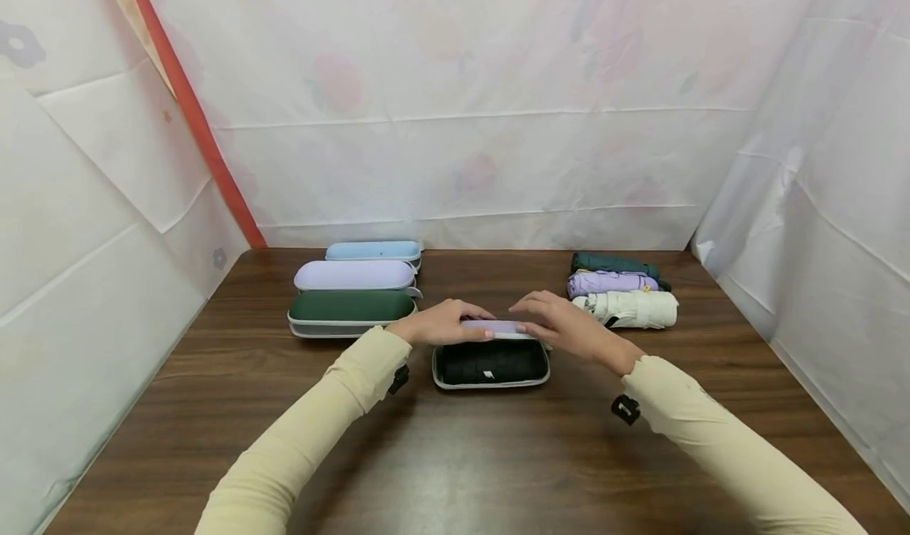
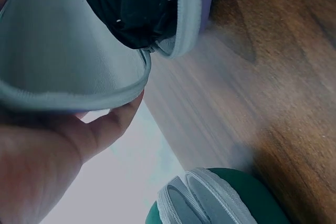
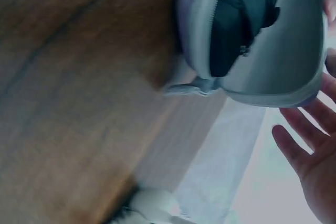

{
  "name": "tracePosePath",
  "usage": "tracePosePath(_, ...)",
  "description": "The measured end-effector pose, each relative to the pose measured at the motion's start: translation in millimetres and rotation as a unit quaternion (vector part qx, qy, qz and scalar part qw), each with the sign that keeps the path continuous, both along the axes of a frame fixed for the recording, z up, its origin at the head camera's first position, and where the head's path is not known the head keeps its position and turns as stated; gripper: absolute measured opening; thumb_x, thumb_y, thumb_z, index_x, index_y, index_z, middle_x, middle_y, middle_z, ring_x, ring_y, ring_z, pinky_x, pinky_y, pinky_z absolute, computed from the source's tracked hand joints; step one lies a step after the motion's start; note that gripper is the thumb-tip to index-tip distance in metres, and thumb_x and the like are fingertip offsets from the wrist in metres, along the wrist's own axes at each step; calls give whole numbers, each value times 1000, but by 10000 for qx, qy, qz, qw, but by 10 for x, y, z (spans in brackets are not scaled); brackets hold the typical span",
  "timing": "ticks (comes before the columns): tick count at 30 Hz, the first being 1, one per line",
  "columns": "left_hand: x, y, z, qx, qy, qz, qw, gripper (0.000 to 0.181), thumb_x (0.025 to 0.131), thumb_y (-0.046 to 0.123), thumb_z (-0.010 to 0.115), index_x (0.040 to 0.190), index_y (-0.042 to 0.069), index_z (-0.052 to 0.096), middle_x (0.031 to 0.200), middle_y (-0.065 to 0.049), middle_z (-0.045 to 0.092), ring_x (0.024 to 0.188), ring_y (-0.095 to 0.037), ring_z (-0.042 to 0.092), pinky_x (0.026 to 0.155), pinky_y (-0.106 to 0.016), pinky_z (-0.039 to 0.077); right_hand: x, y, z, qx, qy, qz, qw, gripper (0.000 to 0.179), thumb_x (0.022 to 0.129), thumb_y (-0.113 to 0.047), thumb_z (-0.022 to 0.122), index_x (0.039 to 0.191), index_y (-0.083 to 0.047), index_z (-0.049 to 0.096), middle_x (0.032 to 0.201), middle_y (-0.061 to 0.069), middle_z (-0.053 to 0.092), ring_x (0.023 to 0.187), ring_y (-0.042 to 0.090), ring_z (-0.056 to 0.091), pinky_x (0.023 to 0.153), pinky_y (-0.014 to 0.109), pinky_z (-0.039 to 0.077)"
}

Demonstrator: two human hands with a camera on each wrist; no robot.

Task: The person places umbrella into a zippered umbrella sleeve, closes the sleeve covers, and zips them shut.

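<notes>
A light purple zip case (image 1: pixel 501 328) stands with its lid raised, a folded black umbrella (image 1: pixel 490 363) lying in its lower half. My left hand (image 1: pixel 444 323) holds the lid at its left end, thumb on the near edge and fingers behind. At the right end my right hand (image 1: pixel 569 325) holds the same lid between thumb and fingers. The right wrist view shows that hand's outer fingers (image 3: pixel 310 129) spread against the outside of the lid. In the left wrist view, the grey lining (image 2: pixel 68 51) of the lid faces the camera.
On the left, a green case (image 1: pixel 351 306), a lilac case (image 1: pixel 355 275) and a blue case (image 1: pixel 373 250) sit in a row. Across the brown table (image 1: pixel 455 456), a white umbrella (image 1: pixel 633 310), a purple umbrella (image 1: pixel 607 283) and a dark green umbrella (image 1: pixel 611 264) lie rolled.
</notes>
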State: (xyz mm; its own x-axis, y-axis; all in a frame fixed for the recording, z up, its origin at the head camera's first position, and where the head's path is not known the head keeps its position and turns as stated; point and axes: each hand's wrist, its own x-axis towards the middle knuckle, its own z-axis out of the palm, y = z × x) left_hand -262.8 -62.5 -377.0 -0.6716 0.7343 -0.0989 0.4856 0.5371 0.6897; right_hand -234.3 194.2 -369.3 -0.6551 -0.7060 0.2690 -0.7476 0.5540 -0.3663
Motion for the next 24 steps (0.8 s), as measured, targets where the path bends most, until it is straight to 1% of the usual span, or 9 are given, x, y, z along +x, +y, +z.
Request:
tracePosePath(1, 4, -6, -6, -27, 23, -29, 10000, 47, 94, 38, 57, 133, 11, 56, 122, -2, 61, 103, -11, 56, 89, -33, 44, -6, 10, -22, -10, -258, -35, 9997, 33, 97, -22, 57, 125, -5, 60, 121, 5, 58, 111, 21, 54, 88, 41, 46)
tracePosePath(3, 10, -16, -13, -75, 52, -60, 9999, 47, 94, 37, 58, 134, 12, 56, 124, -2, 59, 107, -12, 55, 91, -33, 43, -14, 26, -63, -53, -608, -51, 9981, 36, 98, -25, 55, 128, -4, 58, 124, 7, 58, 114, 23, 54, 91, 43, 45)
tracePosePath(5, 19, -28, -17, -68, 35, -82, 9999, 47, 94, 36, 58, 134, 11, 56, 126, -3, 59, 110, -13, 54, 93, -35, 42, -16, 38, -95, -138, -827, -35, 9965, 39, 98, -26, 55, 129, -3, 57, 127, 8, 57, 115, 23, 54, 92, 44, 44)
tracePosePath(7, 28, -38, -17, -68, 1, -72, 10000, 47, 94, 36, 59, 134, 11, 55, 127, -3, 58, 111, -14, 54, 94, -35, 42, -15, 48, -114, -228, -939, 14, 9953, 41, 98, -27, 55, 130, -2, 56, 127, 9, 57, 114, 23, 55, 91, 44, 45)
tracePosePath(12, 69, -57, -7, -37, -15, -38, 10000, 47, 93, 32, 62, 133, 9, 56, 127, -5, 58, 110, -16, 54, 93, -35, 43, -3, 64, -141, -328, -973, 188, 9945, 41, 98, -25, 56, 130, 0, 55, 126, 10, 58, 111, 22, 57, 90, 43, 45)
tracePosePath(15, 90, -67, -11, -11, 112, -66, 9999, 48, 91, 32, 64, 132, 8, 57, 126, -6, 59, 109, -16, 55, 93, -34, 43, 13, 70, -162, -289, -861, 238, 9956, 41, 97, -24, 57, 129, 1, 56, 125, 10, 59, 112, 22, 57, 90, 43, 45)
tracePosePath(19, 126, -66, -33, 39, 368, -104, 9993, 49, 88, 31, 68, 130, 6, 58, 125, -6, 59, 109, -16, 55, 93, -34, 43, 39, 74, -198, -254, -688, 221, 9971, 38, 96, -23, 59, 127, -1, 59, 126, 12, 59, 114, 23, 57, 92, 43, 45)
tracePosePath(24, 180, -57, -67, -37, 517, -10, 9987, 52, 85, 32, 72, 129, 8, 59, 123, -5, 59, 104, -14, 55, 90, -32, 44, 68, 92, -239, -195, -480, 256, 9983, 36, 95, -25, 61, 124, -4, 62, 126, 18, 58, 116, 28, 55, 94, 46, 43)
